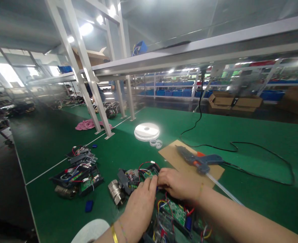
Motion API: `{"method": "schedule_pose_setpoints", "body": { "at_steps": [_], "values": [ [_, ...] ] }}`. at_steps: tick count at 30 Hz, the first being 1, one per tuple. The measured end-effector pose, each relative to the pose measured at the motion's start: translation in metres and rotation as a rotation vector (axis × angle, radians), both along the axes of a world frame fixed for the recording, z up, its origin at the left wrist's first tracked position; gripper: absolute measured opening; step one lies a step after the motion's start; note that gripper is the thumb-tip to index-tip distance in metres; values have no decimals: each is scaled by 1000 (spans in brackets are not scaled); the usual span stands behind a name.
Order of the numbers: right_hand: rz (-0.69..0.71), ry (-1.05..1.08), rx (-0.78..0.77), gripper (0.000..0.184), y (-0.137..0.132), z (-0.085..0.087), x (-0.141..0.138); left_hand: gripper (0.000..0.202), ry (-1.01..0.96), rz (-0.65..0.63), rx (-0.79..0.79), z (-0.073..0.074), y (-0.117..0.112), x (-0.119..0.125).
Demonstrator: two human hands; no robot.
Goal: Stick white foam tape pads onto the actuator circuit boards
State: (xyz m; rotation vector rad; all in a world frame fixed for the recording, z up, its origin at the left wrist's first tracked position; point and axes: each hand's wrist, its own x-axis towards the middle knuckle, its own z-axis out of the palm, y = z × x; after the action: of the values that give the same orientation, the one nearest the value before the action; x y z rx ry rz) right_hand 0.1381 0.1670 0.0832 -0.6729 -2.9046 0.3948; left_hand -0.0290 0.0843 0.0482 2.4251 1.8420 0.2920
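1. Head view, the grip: the left hand (141,199) lies with its fingers close together over an open dark housing (152,168); the right hand (175,182) curls at that housing's right side. Whether either pinches a part cannot be told, as the fingertips are partly hidden.
2. The housing, with wires and a green board, is right under the fingers; a metal fitting (116,192) is just left of them.
3. Writing: a carton (235,101), far beyond the right hand, bears a white mark on a black strip, too small to read.
4. Edges: the green tabletop (123,148) ends at a pale strip well left of the hands; white rack posts (95,87) stand on it, beyond and left.
5. Room: green surface stretches from the hands to a white reel (146,131) ahead. On the right, a glue gun (201,162) on a brown sheet (172,152) bounds it; nearer the body, a second board (175,211) with wires crowds beneath the right wrist.
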Motion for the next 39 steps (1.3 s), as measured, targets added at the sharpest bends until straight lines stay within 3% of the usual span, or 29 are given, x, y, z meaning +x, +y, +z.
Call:
{"method": "schedule_pose_setpoints", "body": {
  "at_steps": [7, 12, 17, 22, 26, 35, 39],
  "values": [
    [-110, 79, -41, 13, -1, -9, 6, 44, -57, -69, 70, -13, 0, -6],
    [-83, 119, -96, 13, 4, -13, 4, 28, -23, -132, 120, -24, 1, -11],
    [-43, 125, -131, 19, 8, -14, 7, 28, 8, -151, 185, -30, 1, -14],
    [-94, 140, -106, 18, 3, -11, 11, 26, 13, -160, 226, -28, 4, -13],
    [-169, 154, -56, 8, -3, -6, 13, 23, 8, -156, 241, -24, 5, -12],
    [-105, 84, -5, 8, 6, -5, 10, 23, 21, -160, 277, -28, 6, -10],
    [-104, 69, -21, 10, 7, -7, 12, 23, 27, -185, 296, -13, -4, -11]
  ]
}}
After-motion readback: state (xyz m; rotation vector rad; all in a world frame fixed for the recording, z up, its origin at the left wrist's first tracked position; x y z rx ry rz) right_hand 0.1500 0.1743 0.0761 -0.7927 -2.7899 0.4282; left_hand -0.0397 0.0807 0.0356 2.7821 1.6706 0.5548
